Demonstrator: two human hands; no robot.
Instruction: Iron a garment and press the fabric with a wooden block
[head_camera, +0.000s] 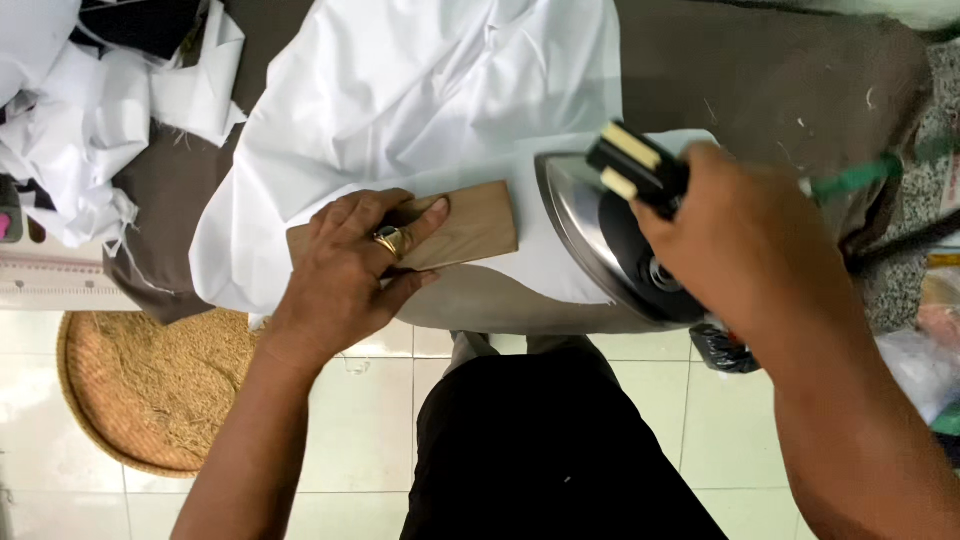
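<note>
The left hand (355, 262) lies flat, fingers spread, pressing a wooden block (470, 225) on the white cloth (420, 100). At three o'clock from it, the right hand (745, 240) grips the iron (600, 230). Pressing the edge seems underway; the iron must keep clear of the fingers.

One iron (610, 235) on the brown-covered ironing table (780, 80); one wooden block (470, 225) just left of the iron, and one white garment (420, 100) spread under both. Two hands: left hand (350, 270) on the block with one gold ring (392, 240), right hand (745, 235) on the iron. One round woven tray (140, 390) of grain on the floor, well left of the iron; one heap of white cloth (80, 120) at the far left.
</note>
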